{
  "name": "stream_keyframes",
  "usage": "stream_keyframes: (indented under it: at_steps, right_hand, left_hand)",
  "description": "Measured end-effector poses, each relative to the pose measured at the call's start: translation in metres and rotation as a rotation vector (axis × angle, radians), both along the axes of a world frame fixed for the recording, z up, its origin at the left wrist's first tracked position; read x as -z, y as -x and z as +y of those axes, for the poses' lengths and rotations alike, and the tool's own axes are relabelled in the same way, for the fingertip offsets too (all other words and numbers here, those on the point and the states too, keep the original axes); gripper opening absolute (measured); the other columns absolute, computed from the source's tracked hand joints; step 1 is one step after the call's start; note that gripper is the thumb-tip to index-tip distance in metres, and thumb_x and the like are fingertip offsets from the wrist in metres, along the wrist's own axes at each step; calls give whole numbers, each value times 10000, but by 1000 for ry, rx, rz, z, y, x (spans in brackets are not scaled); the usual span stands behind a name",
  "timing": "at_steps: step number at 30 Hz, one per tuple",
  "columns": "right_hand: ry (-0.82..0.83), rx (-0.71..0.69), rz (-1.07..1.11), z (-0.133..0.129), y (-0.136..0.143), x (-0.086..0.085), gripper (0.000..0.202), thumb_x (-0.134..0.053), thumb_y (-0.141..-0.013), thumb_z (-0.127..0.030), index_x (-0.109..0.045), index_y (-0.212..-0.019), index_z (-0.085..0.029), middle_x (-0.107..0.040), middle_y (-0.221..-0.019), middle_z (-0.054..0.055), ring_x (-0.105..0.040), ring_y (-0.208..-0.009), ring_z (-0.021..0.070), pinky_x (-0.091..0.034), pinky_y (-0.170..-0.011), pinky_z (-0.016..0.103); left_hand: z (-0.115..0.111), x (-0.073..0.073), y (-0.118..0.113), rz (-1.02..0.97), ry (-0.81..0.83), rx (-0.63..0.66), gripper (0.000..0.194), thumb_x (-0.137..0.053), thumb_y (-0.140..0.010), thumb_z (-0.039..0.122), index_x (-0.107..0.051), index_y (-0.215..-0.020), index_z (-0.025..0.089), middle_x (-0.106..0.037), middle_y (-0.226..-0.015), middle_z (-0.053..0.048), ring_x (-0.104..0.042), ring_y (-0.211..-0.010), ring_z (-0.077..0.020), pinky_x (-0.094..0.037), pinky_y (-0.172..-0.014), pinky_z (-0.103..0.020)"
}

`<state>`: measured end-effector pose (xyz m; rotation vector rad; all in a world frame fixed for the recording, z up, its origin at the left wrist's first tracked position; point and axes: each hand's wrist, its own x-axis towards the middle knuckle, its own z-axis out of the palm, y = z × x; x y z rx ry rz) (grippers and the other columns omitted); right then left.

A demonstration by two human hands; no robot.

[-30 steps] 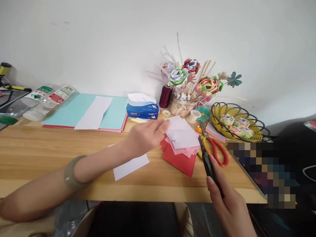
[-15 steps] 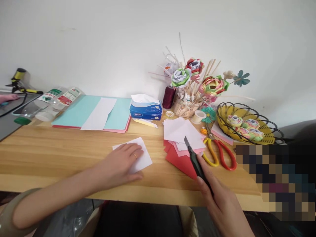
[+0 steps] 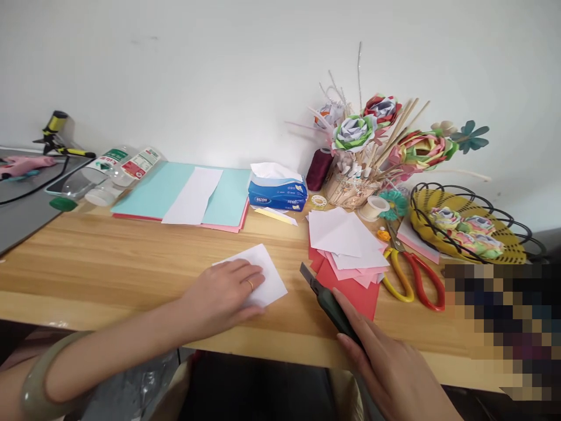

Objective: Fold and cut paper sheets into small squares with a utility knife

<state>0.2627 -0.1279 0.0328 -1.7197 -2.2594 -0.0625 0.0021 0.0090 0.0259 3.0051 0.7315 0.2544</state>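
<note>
My left hand (image 3: 230,292) lies flat over a white paper square (image 3: 272,279) near the table's front edge, its fingers stretched and covering the left part of the sheet. In my right hand (image 3: 381,356) is a dark green utility knife (image 3: 335,313), its blade pointing up and left. The blade tip is over bare wood, between the white square and a stack of white, pink and red papers (image 3: 346,237). Scissors (image 3: 398,275) with yellow and red handles lie right of that stack.
Turquoise sheets (image 3: 153,190) with a white strip (image 3: 193,196) lie at the back left, near bottles (image 3: 135,166). Behind the stack are a tissue pack (image 3: 278,190), a thread spool (image 3: 319,169), a jar of paper flowers (image 3: 350,190) and a yellow basket (image 3: 508,237).
The view has shifted, so the table's things appear farther right. My right hand has brought the knife left, off the paper stack and closer to the white square.
</note>
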Motion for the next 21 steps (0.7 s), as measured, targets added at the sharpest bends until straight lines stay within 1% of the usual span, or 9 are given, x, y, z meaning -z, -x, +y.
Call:
stream_keyframes:
  at_steps: [3, 5, 7, 9, 11, 14, 16, 18, 21]
  right_hand:
    - [-9, -14, -19, 1, 0, -2, 471, -307, -973, -239, -283, -1437, -163, -733, -908, 45, -701, -629, 207, -537, -427, 273]
    - [-17, -19, -11, 2, 2, -2, 461, -310, -972, -241, -309, -1425, -154, -733, -912, 46, -701, -629, 200, -537, -429, 264]
    - [-15, -18, 6, 4, 3, -2, 453, -318, -971, -243, -329, -1415, -153, -729, -948, 50, -704, -653, 194, -545, -452, 259]
    - [-5, -11, 21, 5, 4, -1, 449, -324, -969, -244, -342, -1409, -157, -727, -961, 47, -706, -671, 193, -550, -462, 260]
    - [7, -3, 31, 6, 2, -1, 441, -330, -966, -243, -365, -1398, -160, -730, -942, 38, -707, -687, 196, -553, -466, 263]
    - [23, 6, 42, 6, 1, -1, 429, -340, -962, -247, -400, -1378, -162, -731, -925, 36, -708, -701, 199, -556, -478, 263]
    - [31, 3, 47, 6, 1, -1, 433, -343, -961, -252, -401, -1381, -165, -731, -930, 38, -708, -703, 200, -560, -487, 267]
    - [43, 6, 53, 6, 2, -2, 448, -337, -963, -257, -380, -1400, -173, -730, -946, 40, -709, -708, 202, -561, -489, 270]
    - [86, 17, 59, 6, 3, -2, 467, -329, -966, -259, -341, -1428, -186, -714, -1029, 53, -709, -742, 200, -565, -509, 274]
  left_hand:
    - [24, -7, -2, -64, 201, 96, 275, -576, -883, 279, -585, -1142, 186, -560, -1302, -75, -469, -1227, -251, -393, -1015, -378]
    - [42, -12, -5, -45, 334, 179, 345, -612, -840, 176, -553, -1177, 216, -519, -1334, -47, -389, -1278, -225, -305, -1070, -362]
    - [55, -18, -10, 20, 439, 199, 432, -662, -786, 146, -535, -1189, 239, -524, -1289, -37, -390, -1237, -225, -301, -1042, -349]
    - [64, -23, -14, 79, 493, 159, 421, -711, -742, 177, -559, -1128, 244, -548, -1185, -36, -422, -1141, -232, -332, -967, -335]
    - [68, -25, -17, 99, 517, 94, 330, -738, -710, 228, -586, -1003, 231, -568, -1045, -21, -445, -1035, -224, -346, -884, -315]
    - [71, -22, -18, 60, 609, -46, 203, -733, -681, 271, -562, -768, 208, -563, -799, 22, -476, -887, -194, -342, -772, -280]
    - [72, -16, -17, 21, 706, -158, 202, -706, -682, 290, -529, -658, 195, -542, -688, 35, -499, -781, -171, -343, -682, -259]
    - [71, -11, -15, -14, 776, -239, 218, -672, -700, 332, -519, -634, 192, -546, -661, 34, -515, -685, -150, -346, -596, -246]
    - [65, -7, -10, -61, 811, -299, 243, -617, -737, 417, -514, -750, 197, -587, -741, 18, -548, -663, -148, -375, -562, -245]
